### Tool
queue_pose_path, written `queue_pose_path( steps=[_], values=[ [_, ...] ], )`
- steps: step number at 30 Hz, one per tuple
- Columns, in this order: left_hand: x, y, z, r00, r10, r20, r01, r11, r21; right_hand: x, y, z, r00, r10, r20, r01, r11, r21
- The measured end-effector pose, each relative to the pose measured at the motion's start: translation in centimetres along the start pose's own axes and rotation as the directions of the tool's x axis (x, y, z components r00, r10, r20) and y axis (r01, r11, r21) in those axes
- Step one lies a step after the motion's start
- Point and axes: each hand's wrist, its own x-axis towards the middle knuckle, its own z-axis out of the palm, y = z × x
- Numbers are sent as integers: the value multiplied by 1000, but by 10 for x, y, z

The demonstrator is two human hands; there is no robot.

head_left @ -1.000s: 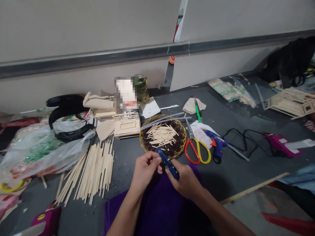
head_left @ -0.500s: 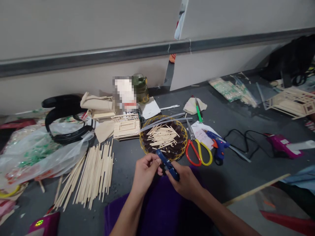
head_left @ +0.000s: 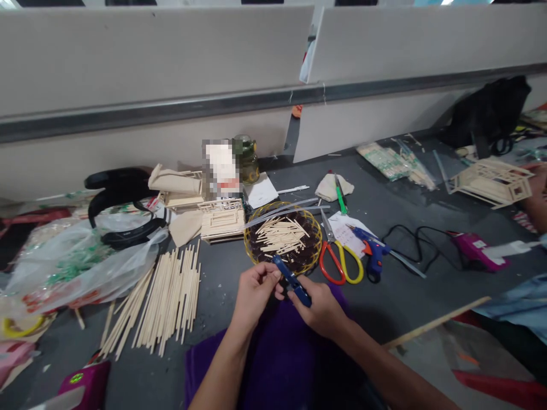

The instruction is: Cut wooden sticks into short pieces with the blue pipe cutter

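Note:
My right hand is closed round a blue-handled cutter, its tip pointing up and left. My left hand pinches something small at the cutter's tip; I cannot make out what it is. Both hands hover over a purple cloth on my lap, just in front of a round yellow wire basket that holds several short cut wooden sticks.
Long wooden sticks lie spread to the left beside a plastic bag. Red and yellow scissors, a blue glue gun and a magenta device lie to the right. A stick-built model stands behind the basket, another model far right.
The view has tilted up slightly. My hands hold the cutter in much the same place, shifted a little toward the basket.

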Motion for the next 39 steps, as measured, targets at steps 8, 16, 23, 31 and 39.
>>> queue_pose_path(
  steps=[8,16,23,31,39],
  values=[
    [-6,0,3,998,58,17,-58,998,-21,-15,-4,4,988,-2,-154,-22,988,-150],
    [-4,-2,3,1000,5,-5,-6,997,-71,-17,-10,6,982,171,-85,-180,978,-105],
    [-10,0,2,1000,-16,20,16,1000,-20,-23,-6,11,988,110,-110,-118,990,-78],
    [-9,1,1,998,52,-22,-48,987,151,-20,1,7,986,169,17,-167,982,-88],
    [-5,0,1,986,161,-34,-141,932,333,-25,14,13,975,215,57,-214,976,-31]
  ],
)
